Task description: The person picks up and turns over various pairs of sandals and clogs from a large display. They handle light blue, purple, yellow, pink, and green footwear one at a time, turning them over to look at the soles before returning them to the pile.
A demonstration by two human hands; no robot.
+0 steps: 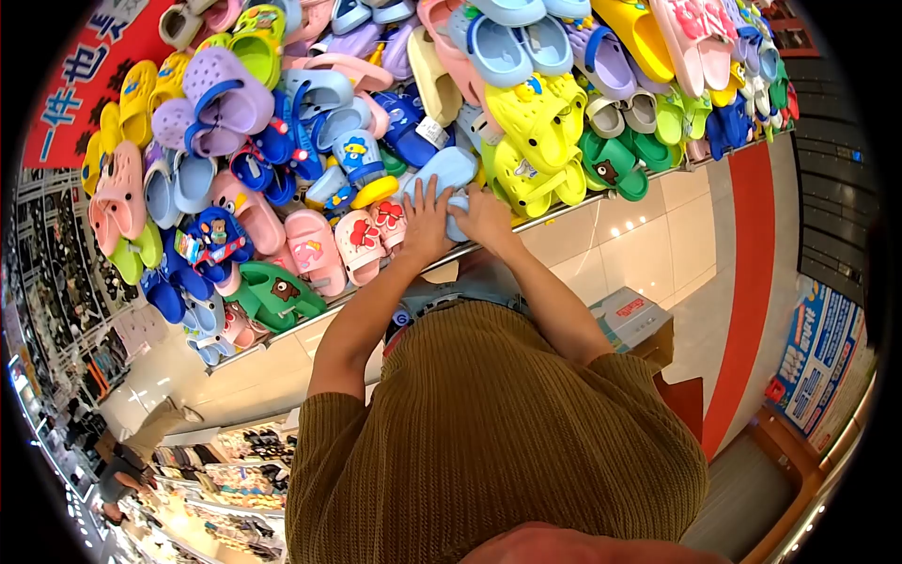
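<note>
A pair of light blue slippers [449, 167] lies at the front edge of a heap of colourful clogs, between my two hands. My left hand [427, 226] is on their left side, its fingers apart and lying on the surface. On the right, my right hand [487, 221] has its fingers bent round the slippers' edge; its fingertips are partly hidden. Pink slippers with red decorations [360, 246] lie left of my left hand. Yellow-green clogs [534, 122] lie to the right, and a blue clog with a white tag [409, 132] is just behind.
Green clogs [613, 164] lie further right along the display's front edge. A cardboard box [634, 324] stands on the tiled floor at my right. A red sign [80, 85] is at the upper left. Another person [122, 479] is at the lower left, near shelves of goods [235, 470].
</note>
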